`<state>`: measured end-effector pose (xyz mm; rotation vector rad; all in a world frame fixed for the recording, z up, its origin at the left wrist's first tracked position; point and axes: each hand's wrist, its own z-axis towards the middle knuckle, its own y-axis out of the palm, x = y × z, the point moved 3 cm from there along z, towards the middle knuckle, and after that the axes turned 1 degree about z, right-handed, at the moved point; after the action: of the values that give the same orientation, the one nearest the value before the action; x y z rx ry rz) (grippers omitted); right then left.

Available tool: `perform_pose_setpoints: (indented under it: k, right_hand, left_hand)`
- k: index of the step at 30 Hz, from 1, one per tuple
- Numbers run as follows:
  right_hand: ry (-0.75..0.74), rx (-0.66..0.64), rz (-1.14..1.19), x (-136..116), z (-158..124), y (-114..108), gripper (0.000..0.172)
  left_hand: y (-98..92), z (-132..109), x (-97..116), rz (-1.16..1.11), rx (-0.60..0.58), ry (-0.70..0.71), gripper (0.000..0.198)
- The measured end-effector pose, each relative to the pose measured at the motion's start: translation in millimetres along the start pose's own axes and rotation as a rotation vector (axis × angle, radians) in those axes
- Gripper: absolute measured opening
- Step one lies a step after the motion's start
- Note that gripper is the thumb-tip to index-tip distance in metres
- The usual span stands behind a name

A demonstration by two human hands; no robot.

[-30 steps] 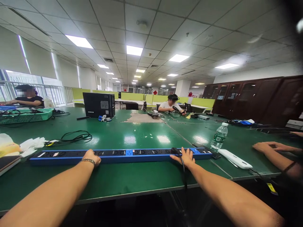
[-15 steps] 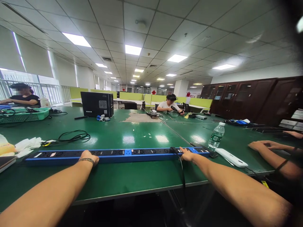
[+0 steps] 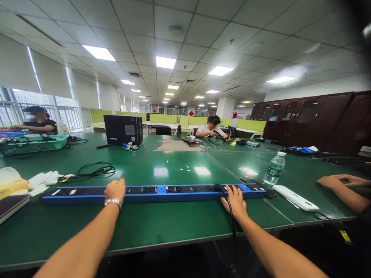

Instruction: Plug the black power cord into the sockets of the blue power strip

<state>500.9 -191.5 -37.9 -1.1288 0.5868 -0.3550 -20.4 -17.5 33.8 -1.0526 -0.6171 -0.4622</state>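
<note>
A long blue-and-black power strip (image 3: 185,195) lies across the green table in front of me, its sockets facing up. My left hand (image 3: 114,190) is closed over the strip's left part; its fingertips are hidden from me. Toward the right end, my right hand (image 3: 236,201) rests with fingers spread over the strip, beside a black plug (image 3: 218,187) seated in a socket. From that plug a black cable (image 3: 232,224) runs down by my right thumb and over the table's front edge.
A water bottle (image 3: 274,170) and a white elongated device (image 3: 297,198) stand right of the strip, near another person's hands (image 3: 342,181). Coiled cable (image 3: 97,169) and crumpled white tissue (image 3: 43,182) lie left. Farther back are a computer tower (image 3: 123,129), a green basket (image 3: 55,143) and two people.
My right hand has shifted from gripping around the strip by the plug to lying spread on it. My left hand sits higher over the strip. The view has swung slightly left.
</note>
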Motion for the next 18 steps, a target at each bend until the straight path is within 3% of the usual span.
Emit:
perform_pose_setpoints:
  k: [5,7,12,15,18]
  right_hand:
    - [-0.071,0.054,0.021,-0.2,-7.7,7.6,0.065]
    - [-0.072,0.067,0.016,2.1,-6.3,9.0,0.065]
    - [-0.077,0.206,0.014,2.5,-8.6,7.2,0.064]
    - [-0.237,0.286,0.129,-6.4,-8.5,0.4,0.062]
    - [-0.344,0.256,0.311,-17.3,2.2,-6.0,0.055]
  left_hand:
    - [20.9,-40.0,20.3,0.153,-0.004,0.242,0.018]
    - [24.1,-45.1,29.1,0.18,-0.003,0.347,0.02]
    - [37.1,-24.0,46.3,0.259,-0.083,0.551,0.034]
    - [50.9,-15.2,45.5,0.285,-0.192,0.611,0.033]
    - [57.4,-14.7,41.0,0.281,-0.234,0.598,0.033]
